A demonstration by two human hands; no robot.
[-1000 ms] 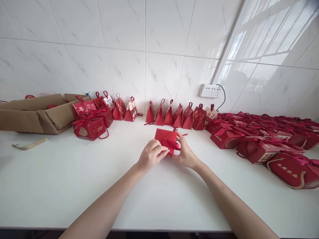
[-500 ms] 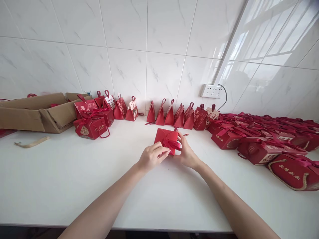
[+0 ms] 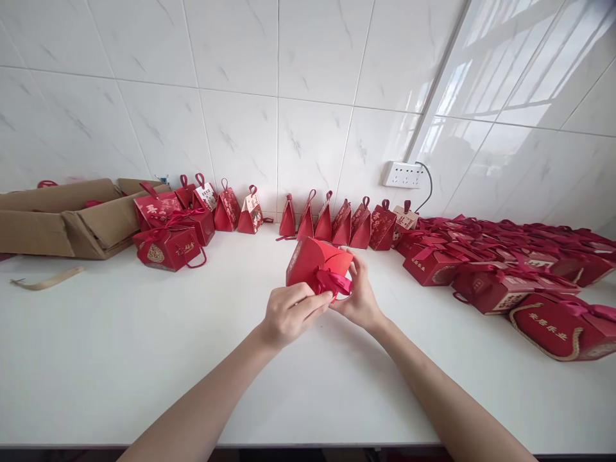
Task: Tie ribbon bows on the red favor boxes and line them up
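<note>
A red gift box (image 3: 312, 258) is held tilted over the middle of the white table, its folded top flaps facing me and a patterned side showing at the left. A dark pink ribbon (image 3: 332, 282) hangs in a loop across its front. My left hand (image 3: 292, 313) is closed, with thumb and index finger pinching the ribbon low on the box. Around the box's right edge curls my right hand (image 3: 362, 296), its fingers at the top corner and its thumb near the ribbon. Part of the ribbon is hidden behind the fingers.
Tied red boxes (image 3: 433, 262) crowd the right side. Several small triangular boxes (image 3: 325, 221) line the wall. At the left are an open cardboard carton (image 3: 103, 224), a red box with a cord handle (image 3: 166, 249) and a tan strip (image 3: 48, 281). A power strip (image 3: 403, 174) is on the wall.
The box has tipped up and shifted slightly left, bringing its patterned side into view. Both hands have stayed on the box and ribbon. The whole view has shifted a little.
</note>
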